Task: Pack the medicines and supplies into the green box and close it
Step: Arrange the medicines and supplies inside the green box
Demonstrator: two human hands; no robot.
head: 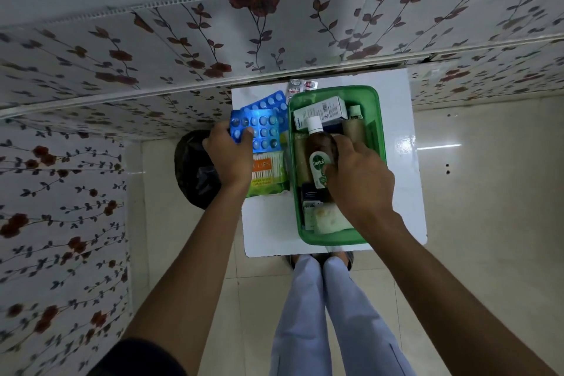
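Floral wall panels surround a small white tabletop [268, 223] bearing an open translucent green plastic box [380, 119]. The right hand [360, 180] grasps a brown bottle labelled "Dettol" [319, 156] inside it, hiding the bottle's base and the items beneath. The left hand [227, 152] pinches a blue blister strip of pills [261, 128] just left of the box, above a cotton-bud packet [268, 174] whose print is unreadable.
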